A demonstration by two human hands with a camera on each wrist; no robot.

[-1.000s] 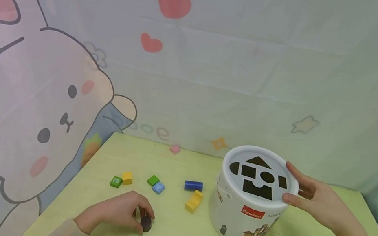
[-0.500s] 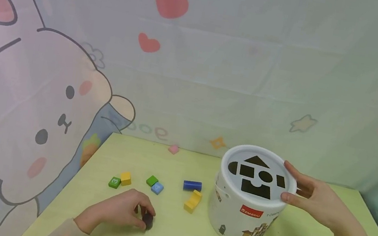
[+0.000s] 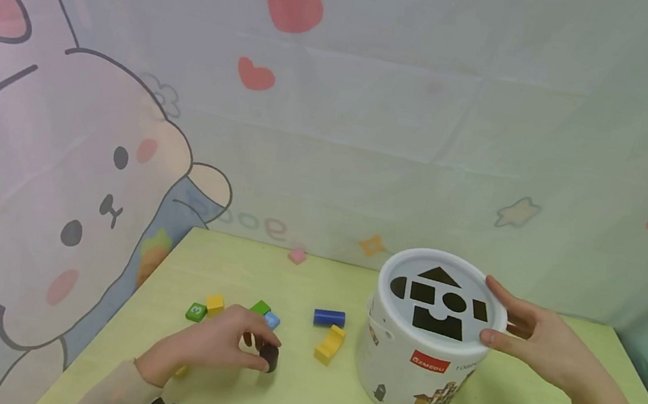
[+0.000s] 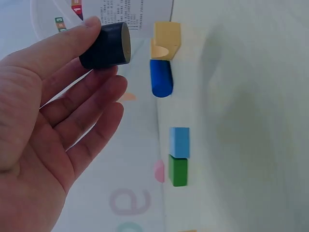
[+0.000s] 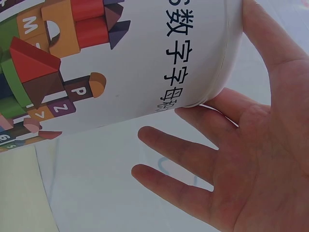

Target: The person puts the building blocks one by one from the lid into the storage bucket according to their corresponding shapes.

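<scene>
My left hand (image 3: 225, 342) pinches a short black cylinder block (image 4: 108, 46) between thumb and fingers, over the table left of the bucket. In the left wrist view its round end shows bare wood. My right hand (image 3: 548, 350) holds the lid rim of a white toy bucket (image 3: 392, 375) at its right side, thumb in front and fingers further back. In the right wrist view two other fingers (image 5: 181, 150) stretch out straight, apart from the bucket. The lid (image 3: 471, 335) has several shaped holes, including a triangle, a rectangle and a round one.
Behind my left hand lie a green block (image 3: 195, 312), a yellow block (image 3: 215, 305), another green block (image 3: 260, 307) and a light blue block (image 3: 272, 320). A blue cylinder (image 3: 329, 318) and a yellow notched block (image 3: 330, 344) lie left of the bucket. Another yellow piece (image 3: 181, 371) shows by my left wrist.
My left hand has moved up and to the right in the head view with the black cylinder, partly covering the light blue block. My right hand stays on the bucket rim.
</scene>
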